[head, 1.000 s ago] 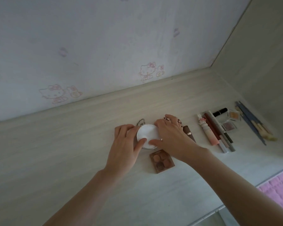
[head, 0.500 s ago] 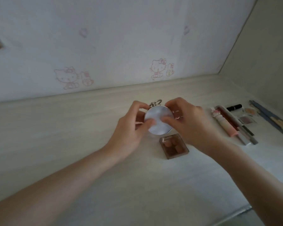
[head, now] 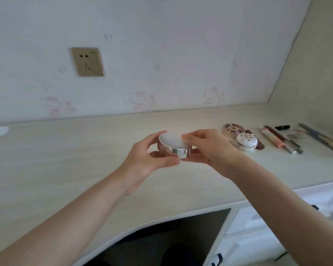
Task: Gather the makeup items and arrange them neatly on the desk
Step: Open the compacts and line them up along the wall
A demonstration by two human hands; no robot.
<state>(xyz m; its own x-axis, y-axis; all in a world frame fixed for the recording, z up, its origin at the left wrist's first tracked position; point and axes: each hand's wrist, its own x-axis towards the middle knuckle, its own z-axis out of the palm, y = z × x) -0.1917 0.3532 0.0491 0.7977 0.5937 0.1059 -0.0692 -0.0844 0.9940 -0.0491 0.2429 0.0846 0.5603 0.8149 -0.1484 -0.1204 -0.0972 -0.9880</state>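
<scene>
Two bare hands hold one round compact in the air above a pale wooden desk. The compact is a flat silver disc with a white lid; it has no long axis, and its lid faces upward, tipped slightly toward the viewer. The left hand curls around its left rim and underside. The right hand pinches its right side, fingers on the lid and thumb beneath. To the right, on the desk, lie one patterned round case and one white domed jar, then a row of roughly six slender tubes and pencils side by side, their long axes running from the back wall toward the front edge. One wall socket sits on the wall above.
</scene>
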